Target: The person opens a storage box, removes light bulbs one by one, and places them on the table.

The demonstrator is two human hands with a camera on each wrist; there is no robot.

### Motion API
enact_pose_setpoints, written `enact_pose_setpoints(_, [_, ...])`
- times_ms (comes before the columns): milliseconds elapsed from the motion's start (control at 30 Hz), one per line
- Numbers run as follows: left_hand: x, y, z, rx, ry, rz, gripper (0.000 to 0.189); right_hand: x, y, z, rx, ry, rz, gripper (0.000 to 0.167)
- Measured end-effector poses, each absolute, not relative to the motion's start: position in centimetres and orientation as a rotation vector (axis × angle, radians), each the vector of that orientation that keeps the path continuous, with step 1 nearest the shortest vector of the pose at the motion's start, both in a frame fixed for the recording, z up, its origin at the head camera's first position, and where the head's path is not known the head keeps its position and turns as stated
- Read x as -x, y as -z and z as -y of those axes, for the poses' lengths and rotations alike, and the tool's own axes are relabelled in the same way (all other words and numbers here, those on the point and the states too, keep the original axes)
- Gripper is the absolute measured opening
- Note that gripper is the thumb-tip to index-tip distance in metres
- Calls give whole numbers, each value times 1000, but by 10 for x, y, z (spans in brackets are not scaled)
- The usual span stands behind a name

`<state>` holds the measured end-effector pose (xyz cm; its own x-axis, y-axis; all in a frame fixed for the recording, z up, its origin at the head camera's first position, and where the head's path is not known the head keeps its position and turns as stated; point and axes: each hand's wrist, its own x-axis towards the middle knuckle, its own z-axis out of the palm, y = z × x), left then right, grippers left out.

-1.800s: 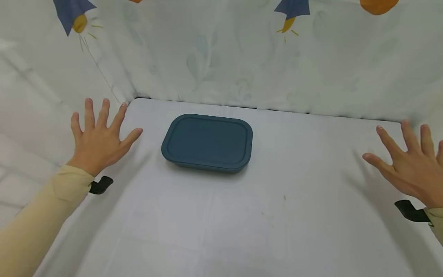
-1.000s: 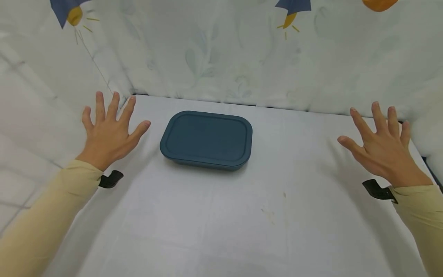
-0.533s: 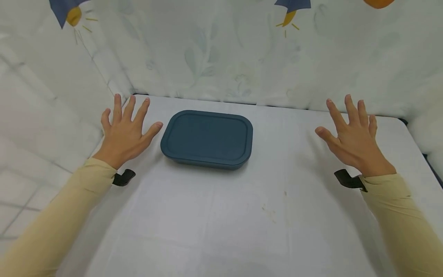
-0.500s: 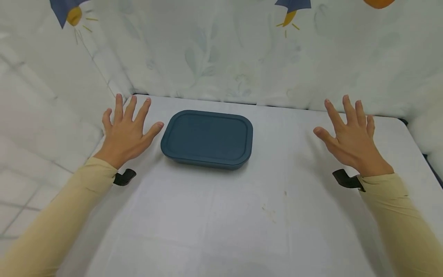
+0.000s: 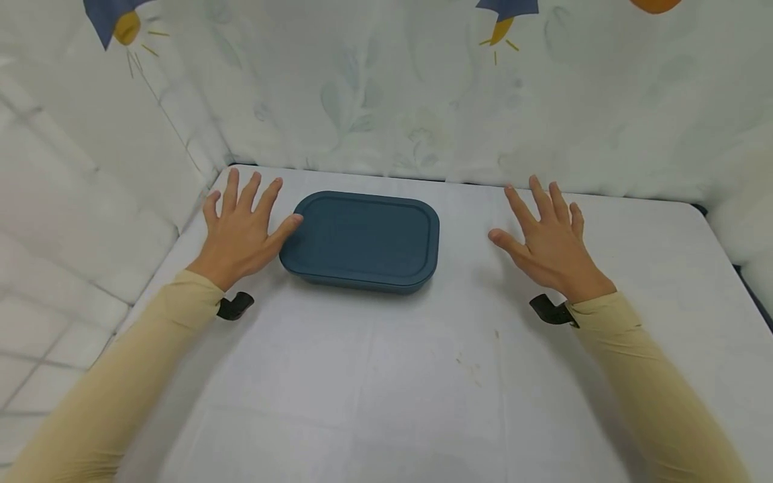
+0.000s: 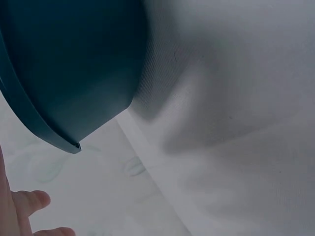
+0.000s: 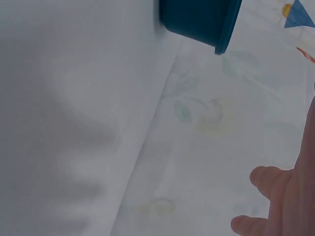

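Observation:
A dark teal rectangular container with a flat lid (image 5: 362, 240) and rounded corners lies left of the middle of the white table. My left hand (image 5: 238, 235) hovers at its left end with fingers spread, and the thumb tip overlaps the lid's edge in the head view. Some way to the container's right, my right hand (image 5: 546, 245) hangs over the table, fingers spread and holding nothing. The left wrist view shows the container's side wall (image 6: 83, 59) close up, with the lid rim overhanging it. In the right wrist view the container (image 7: 197, 17) appears farther off, at the top.
A white cloth covers the table (image 5: 386, 389), with small faint stains near the middle. Behind it hangs a pale curtain (image 5: 386, 94) printed with leaves and blue and orange shapes. White padded sheeting (image 5: 72, 201) borders the left side. Each wrist carries a black camera mount (image 5: 235, 306).
Both hands have moved inward toward the container, the right hand travelling farther left and the left hand shifting right up to the lid's edge. The container has stayed in place.

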<state>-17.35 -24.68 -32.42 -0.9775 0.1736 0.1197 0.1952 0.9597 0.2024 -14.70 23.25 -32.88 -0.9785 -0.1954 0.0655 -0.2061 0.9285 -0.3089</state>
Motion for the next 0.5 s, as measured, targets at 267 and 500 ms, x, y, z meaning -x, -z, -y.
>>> enact_pose_setpoints(267, [174, 325, 242, 314, 343, 3034, 84, 151, 334, -204, -361, -482, 3095, 90])
enact_pose_setpoints(500, [175, 324, 236, 349, 375, 3063, 87, 154, 339, -182, -400, -521, 3097, 91])
